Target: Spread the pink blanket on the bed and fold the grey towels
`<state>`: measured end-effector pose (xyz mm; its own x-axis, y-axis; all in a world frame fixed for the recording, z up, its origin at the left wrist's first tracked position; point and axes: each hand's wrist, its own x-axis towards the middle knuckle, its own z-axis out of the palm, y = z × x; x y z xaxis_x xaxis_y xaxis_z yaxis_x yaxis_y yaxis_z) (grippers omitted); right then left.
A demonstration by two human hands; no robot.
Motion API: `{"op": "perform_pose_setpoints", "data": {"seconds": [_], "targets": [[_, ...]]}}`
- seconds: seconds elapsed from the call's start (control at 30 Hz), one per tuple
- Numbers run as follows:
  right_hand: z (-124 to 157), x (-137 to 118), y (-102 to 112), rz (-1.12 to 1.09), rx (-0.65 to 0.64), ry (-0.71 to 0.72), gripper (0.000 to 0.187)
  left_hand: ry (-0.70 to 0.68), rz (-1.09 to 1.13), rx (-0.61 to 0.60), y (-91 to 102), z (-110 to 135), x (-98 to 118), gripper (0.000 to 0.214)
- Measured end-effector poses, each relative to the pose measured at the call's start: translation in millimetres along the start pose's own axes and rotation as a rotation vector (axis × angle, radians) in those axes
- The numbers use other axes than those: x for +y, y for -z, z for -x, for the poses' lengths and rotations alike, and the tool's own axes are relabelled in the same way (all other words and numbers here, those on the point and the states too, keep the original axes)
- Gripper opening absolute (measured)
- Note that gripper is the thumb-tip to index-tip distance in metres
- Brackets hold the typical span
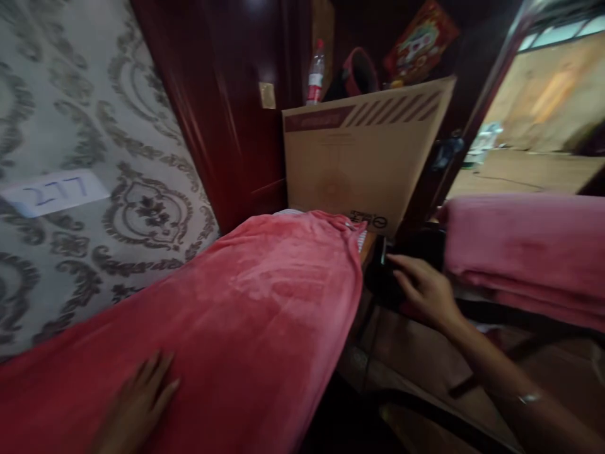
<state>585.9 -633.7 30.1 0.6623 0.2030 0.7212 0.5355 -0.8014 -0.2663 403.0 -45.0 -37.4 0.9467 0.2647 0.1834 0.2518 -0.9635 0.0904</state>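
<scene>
My left hand (pixel 137 400) lies flat, fingers stretched out, on a red fleece blanket (pixel 250 309) that covers a bed along the patterned wall. My right hand (pixel 423 287) reaches out to the right of the bed's end, fingers extended over a dark object (pixel 385 268) in the gap beside the bed. Whether the fingers touch it is blurred. A thin bracelet sits on my right wrist (pixel 527 398).
A large cardboard box (pixel 363 157) stands at the bed's end with a water bottle (pixel 316 72) and a dark bag behind it. A second folded pink blanket (pixel 524 252) lies at right. A dark wooden door (pixel 222 107) meets the wall, which bears a label reading 277 (pixel 57 191).
</scene>
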Motion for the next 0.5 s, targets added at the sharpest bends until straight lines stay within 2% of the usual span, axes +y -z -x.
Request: {"op": "perform_pose_setpoints", "data": {"seconds": [0.07,0.1,0.17,0.27,0.33,0.43,0.5], "targets": [[7.1,-3.8,62.3,0.229,0.246,0.024,0.04,-0.118,0.028,-0.092,-16.0,-20.6,39.7,0.062],[9.4,-3.3,87.4,0.353,0.284,0.029,0.046,-0.187,0.034,-0.138,-18.8,-27.4,63.5,0.063],[14.0,4.7,121.9,0.569,0.242,0.006,0.063,-0.318,0.034,-0.225,-17.2,-35.4,114.5,0.062],[23.0,28.4,138.1,0.764,0.077,-0.025,0.072,-0.486,0.07,-0.31,-11.9,-37.9,182.5,0.059],[28.1,43.1,136.7,0.813,0.017,-0.016,0.067,-0.552,0.098,-0.317,-14.1,-35.7,211.5,0.057],[25.0,56.4,137.5,0.77,0.076,-0.071,0.055,-0.569,0.117,-0.247,-25.7,-30.7,226.4,0.055],[10.0,59.6,146.1,0.64,0.212,-0.183,0.043,-0.586,0.139,-0.187,-34.4,-27.9,223.1,0.053]]}}
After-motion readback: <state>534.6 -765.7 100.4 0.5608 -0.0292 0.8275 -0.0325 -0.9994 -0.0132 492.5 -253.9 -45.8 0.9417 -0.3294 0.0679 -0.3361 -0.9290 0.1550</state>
